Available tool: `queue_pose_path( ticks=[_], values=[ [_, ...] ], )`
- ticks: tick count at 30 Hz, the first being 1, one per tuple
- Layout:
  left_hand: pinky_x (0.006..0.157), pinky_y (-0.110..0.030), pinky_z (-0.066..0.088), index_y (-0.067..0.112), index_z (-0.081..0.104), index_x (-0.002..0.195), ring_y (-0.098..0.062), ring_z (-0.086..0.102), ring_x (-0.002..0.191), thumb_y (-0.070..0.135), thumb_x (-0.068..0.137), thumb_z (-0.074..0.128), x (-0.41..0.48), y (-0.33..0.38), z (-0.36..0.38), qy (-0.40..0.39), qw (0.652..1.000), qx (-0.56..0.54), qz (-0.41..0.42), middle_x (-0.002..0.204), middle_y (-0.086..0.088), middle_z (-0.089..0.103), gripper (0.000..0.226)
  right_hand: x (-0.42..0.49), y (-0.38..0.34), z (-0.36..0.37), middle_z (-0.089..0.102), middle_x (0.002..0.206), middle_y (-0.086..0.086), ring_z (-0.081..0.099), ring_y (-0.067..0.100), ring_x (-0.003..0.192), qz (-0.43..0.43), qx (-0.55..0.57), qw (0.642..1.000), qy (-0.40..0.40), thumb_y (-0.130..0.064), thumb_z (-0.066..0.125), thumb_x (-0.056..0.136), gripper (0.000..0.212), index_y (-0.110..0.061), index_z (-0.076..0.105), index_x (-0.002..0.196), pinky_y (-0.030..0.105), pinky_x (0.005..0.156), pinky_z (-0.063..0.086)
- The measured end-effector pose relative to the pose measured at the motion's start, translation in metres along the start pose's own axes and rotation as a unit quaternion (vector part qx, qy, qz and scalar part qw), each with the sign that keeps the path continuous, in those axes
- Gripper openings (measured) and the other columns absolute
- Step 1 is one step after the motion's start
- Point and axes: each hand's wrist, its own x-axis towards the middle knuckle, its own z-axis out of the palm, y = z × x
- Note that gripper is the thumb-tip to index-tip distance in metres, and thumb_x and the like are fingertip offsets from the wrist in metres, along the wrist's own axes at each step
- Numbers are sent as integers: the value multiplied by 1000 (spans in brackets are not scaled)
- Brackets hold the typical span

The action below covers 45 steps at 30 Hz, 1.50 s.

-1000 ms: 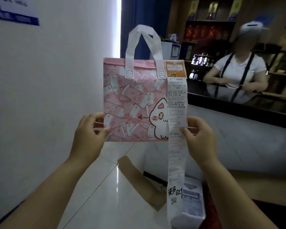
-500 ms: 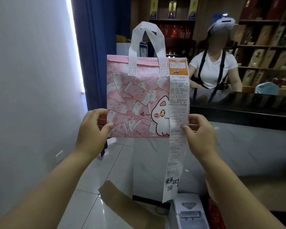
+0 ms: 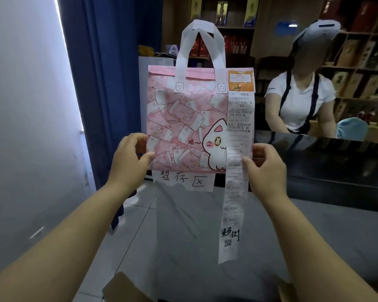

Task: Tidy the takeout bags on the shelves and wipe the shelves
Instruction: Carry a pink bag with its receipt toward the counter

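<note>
1. The pink takeout bag point(image 3: 183, 118) carries the dark characters "喵~" just left of its printed cat point(image 3: 216, 149). A gold character fills the cat's eye, too small to read surely.
2. The banknotes point(image 3: 184, 110) printed all over the bag each bear "100".
3. Each white handle patch point(image 3: 179, 87) shows a recycling triangle.
4. The receipt point(image 3: 238, 171) hanging down the bag's right side shows the numbers "1806318" and "4359", and what looks like "JD354444". Its other lines are too fine to read.
5. Near the receipt's lower end stands handwritten black "超时", with a QR code point(image 3: 227, 243) just beneath.
6. The orange label point(image 3: 241, 80) at the receipt's top has print too small to read.
7. A white paper sign point(image 3: 183, 182) just below the bag bears handwritten "暂存区".
</note>
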Motion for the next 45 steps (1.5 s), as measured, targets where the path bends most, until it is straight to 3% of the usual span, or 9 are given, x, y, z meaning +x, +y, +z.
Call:
queue_pose_path(
  ticks=[8, 20, 26, 31, 37, 41, 45],
  values=[
    [65, -11, 38, 32, 49, 103, 0, 55, 85, 21, 85, 65, 47, -46, 57, -19, 998, -3, -53, 107, 6, 58, 26, 45, 50, 40, 61, 91, -16, 60, 0, 83, 36, 3, 999, -27, -17, 65, 85, 20, -29, 54, 96, 16, 67, 48],
    [65, -9, 38, 33, 52, 108, 6, 55, 82, 23, 82, 68, 82, -72, 68, -47, 997, 3, -68, 92, 24, 56, 32, 66, 59, 68, 61, 95, -17, 60, 1, 87, 37, 3, 998, -56, -26, 64, 86, 17, -32, 54, 98, 18, 67, 50],
    [70, -11, 39, 23, 51, 122, 4, 55, 88, 29, 80, 70, 74, -73, 61, -33, 997, 9, -72, 107, 11, 57, 47, 69, 57, 57, 63, 101, -10, 61, 4, 91, 9, -7, 1000, -14, -29, 66, 84, 21, -25, 58, 102, 19, 73, 50],
    [69, -9, 37, 27, 56, 112, 3, 54, 87, 28, 81, 69, 52, -59, 46, -7, 997, 41, -59, 109, 8, 58, 34, 60, 40, 51, 62, 103, -9, 59, 3, 92, -59, -2, 998, 8, -28, 65, 84, 20, -24, 58, 102, 16, 72, 46],
    [68, -10, 40, 23, 58, 111, 1, 54, 87, 28, 81, 68, 0, -38, 11, -7, 995, 102, -20, 104, 11, 55, 31, 27, 11, 60, 63, 98, -10, 61, 5, 90, -89, 29, 990, -102, -28, 65, 84, 14, -23, 62, 98, 22, 71, 51],
    [73, -15, 41, 21, 59, 112, -5, 53, 90, 28, 82, 68, -49, -29, -27, -30, 984, 176, -10, 103, 11, 53, 32, -7, -7, 68, 61, 95, -17, 59, -1, 88, -90, 11, 974, -208, -34, 64, 84, 14, -28, 62, 97, 16, 69, 47],
    [75, -23, 45, 18, 62, 108, -10, 55, 88, 27, 82, 67, -112, -15, -83, -26, 972, 232, -17, 101, 8, 57, 28, -51, -33, 77, 63, 92, -14, 59, 1, 86, -111, -2, 950, -293, -37, 63, 84, 16, -26, 62, 95, 27, 74, 51]
  ],
)
